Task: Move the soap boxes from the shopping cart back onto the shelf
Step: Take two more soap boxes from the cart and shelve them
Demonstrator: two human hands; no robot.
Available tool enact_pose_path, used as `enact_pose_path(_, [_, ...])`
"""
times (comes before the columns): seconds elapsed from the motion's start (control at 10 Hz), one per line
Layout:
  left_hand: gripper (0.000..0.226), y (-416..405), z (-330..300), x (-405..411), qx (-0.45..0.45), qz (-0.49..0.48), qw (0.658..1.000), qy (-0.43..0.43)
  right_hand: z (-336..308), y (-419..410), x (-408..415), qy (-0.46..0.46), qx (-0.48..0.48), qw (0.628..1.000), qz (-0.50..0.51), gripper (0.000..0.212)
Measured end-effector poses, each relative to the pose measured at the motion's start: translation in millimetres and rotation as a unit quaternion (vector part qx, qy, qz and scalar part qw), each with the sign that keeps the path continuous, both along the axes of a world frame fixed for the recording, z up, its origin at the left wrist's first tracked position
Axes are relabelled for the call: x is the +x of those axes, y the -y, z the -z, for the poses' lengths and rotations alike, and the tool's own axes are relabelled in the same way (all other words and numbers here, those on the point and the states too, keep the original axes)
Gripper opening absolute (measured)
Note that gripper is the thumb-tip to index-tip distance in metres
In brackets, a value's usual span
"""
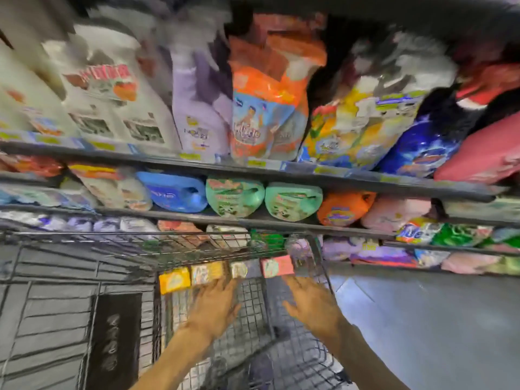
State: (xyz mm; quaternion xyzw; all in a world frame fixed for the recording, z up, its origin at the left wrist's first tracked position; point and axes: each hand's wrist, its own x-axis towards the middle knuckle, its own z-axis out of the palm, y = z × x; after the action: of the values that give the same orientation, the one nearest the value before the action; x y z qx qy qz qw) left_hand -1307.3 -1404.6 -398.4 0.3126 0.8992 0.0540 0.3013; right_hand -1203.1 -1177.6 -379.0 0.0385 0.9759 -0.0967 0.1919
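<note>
Reaching open hands (216, 305) near soap boxes (225, 273)

We see four soap boxes in the dark wire cart (320, 266): yellow box (174, 280), yellow-and-white box (207, 273), grey-purple box (245, 268), pink box (277, 266). Shelf jugs: blue jug (173, 192), two mint-green jugs (235, 197), orange jug (342, 208).

2 green detergent jugs (264, 199) between a blue jug (173, 191) and an orange jug (344, 208).
</note>
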Motion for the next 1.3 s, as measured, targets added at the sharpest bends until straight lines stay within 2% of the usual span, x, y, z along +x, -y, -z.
enact_pose_path(0.1, [0.059,-11,58,-7,0.009,-0.026,0.999,0.04,56,-1,2,-0.016,-0.015,0.999,0.031,0.055])
enact_pose_path(0.2, [0.06,-28,110,-15,0.03,-0.043,0.998,0.04,96,-3,-2,0.047,-0.008,0.998,0.048,0.063])
enact_pose_path(0.3, [0.068,-52,158,-28,0.008,-0.029,1.0,0.005,127,-10,-6,0.059,0.003,0.997,0.053,0.067])
enact_pose_path(0.4, [0.076,-70,192,-40,-0.064,-0.004,0.997,-0.048,151,-14,-4,0.05,-0.022,0.996,0.065,0.065])
enact_pose_path(0.6, [0.081,-81,206,-51,-0.11,0.004,0.989,-0.099,167,-21,-5,0.035,-0.041,0.997,0.062,0.06])
enact_pose_path(0.7, [0.076,-83,204,-52,-0.12,0.004,0.987,-0.103,165,-27,-8,0.021,-0.035,0.997,0.061,0.057])
enact_pose_path(0.8, [0.066,-82,199,-51,-0.122,-0.006,0.987,-0.1,165,-36,-13,0.0,0.018,0.999,0.045,0.06])
enact_pose_path(0.9, [0.068,-78,198,-48,-0.12,-0.025,0.987,-0.102,159,-40,-32,-0.025,0.005,0.998,0.058,0.057])
enact_pose_path(1.0, [0.075,-71,202,-41,-0.111,-0.045,0.987,-0.104,177,-47,-55,0.012,-0.03,0.997,0.065,0.04])
enact_pose_path(1.1, [0.065,-67,203,-34,-0.09,-0.043,0.99,-0.104,194,-51,-78,0.028,-0.048,0.994,0.092,0.043])
enact_pose_path(1.2, [0.055,-63,199,-31,-0.075,-0.035,0.991,-0.106,207,-49,-91,0.088,-0.114,0.975,0.171,0.043])
enact_pose_path(1.3, [0.065,-56,203,-29,-0.074,-0.025,0.991,-0.109,231,-60,-101,0.137,-0.057,0.979,0.141,0.043])
